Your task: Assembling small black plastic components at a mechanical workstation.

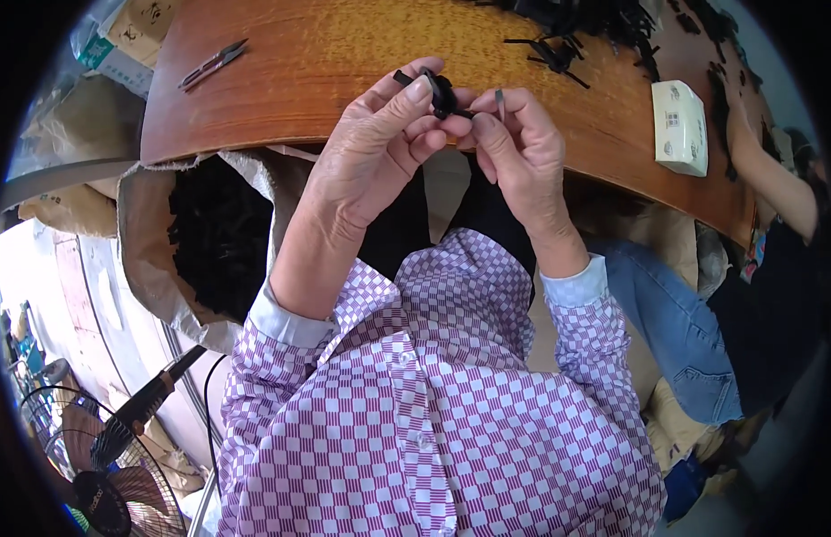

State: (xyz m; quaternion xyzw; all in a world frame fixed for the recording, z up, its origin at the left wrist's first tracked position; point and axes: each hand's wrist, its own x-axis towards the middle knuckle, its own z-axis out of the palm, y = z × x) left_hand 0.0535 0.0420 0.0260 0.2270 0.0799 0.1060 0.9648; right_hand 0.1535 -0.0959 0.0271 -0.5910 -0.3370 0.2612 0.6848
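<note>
Over the table's near edge, my left hand (384, 134) pinches a small black looped strip (439, 94) between thumb and fingers. A short black end sticks out past the fingertips on its left side. My right hand (523, 148) is closed, thumb against forefinger, on the strip's other end, which runs across to it. A narrow grey band (499, 105) shows at the right forefinger; I cannot tell what it is. The fingers hide part of the black piece. A pair of thread snips (213, 65) lies on the brown wooden table (290, 72) to the left.
Black strips (558, 55) are heaped at the table's far right, near a white tissue pack (679, 128). An open sack (147, 242) of black pieces stands at left, a fan (102, 492) below it. Another person's arm (773, 170) reaches in at right.
</note>
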